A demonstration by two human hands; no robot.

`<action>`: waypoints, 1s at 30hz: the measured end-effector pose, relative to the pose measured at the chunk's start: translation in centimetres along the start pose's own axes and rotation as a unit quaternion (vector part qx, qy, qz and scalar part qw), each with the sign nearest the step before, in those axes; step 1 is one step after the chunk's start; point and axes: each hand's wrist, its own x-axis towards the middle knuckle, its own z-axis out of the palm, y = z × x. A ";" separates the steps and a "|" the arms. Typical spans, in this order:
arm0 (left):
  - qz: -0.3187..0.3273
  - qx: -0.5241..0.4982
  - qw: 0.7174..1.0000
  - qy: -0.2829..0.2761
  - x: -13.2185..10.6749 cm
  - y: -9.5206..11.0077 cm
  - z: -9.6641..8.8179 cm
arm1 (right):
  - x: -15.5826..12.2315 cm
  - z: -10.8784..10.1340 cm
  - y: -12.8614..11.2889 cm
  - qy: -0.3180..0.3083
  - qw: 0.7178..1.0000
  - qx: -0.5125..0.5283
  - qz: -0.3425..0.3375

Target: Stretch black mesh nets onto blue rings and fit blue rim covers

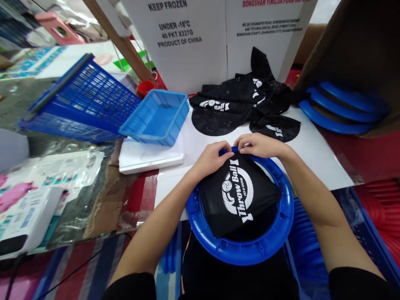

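Observation:
A blue plastic ring [240, 250] lies at the near edge of the white table [312, 154], in front of me. A black mesh net [239, 191] printed "Throw Ball" lies across the ring. My left hand [212, 158] pinches the net's far edge against the ring's far rim, fingers closed. My right hand [259, 145] does the same right beside it, fingertips almost touching the left ones. Both forearms reach in from below.
A pile of more black mesh nets [243, 104] lies further back on the table. Stacked blue rings [340, 110] sit in a cardboard box at right. A small blue tray [156, 118] and a tilted blue basket [84, 100] stand left. White cartons [200, 37] rise behind.

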 end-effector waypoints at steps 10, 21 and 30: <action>0.102 0.089 0.991 -0.021 -0.2 -0.3 0.2 | 0.2 0.3 0.6 -0.009 1.000 -0.003 -0.018; 0.129 0.134 0.982 -0.044 -0.5 -0.7 0.3 | 0.1 0.3 0.2 -0.011 1.000 -0.016 -0.021; 0.157 0.189 0.967 -0.070 -0.6 -0.6 0.3 | -0.1 -0.2 0.5 -0.039 0.998 -0.040 -0.041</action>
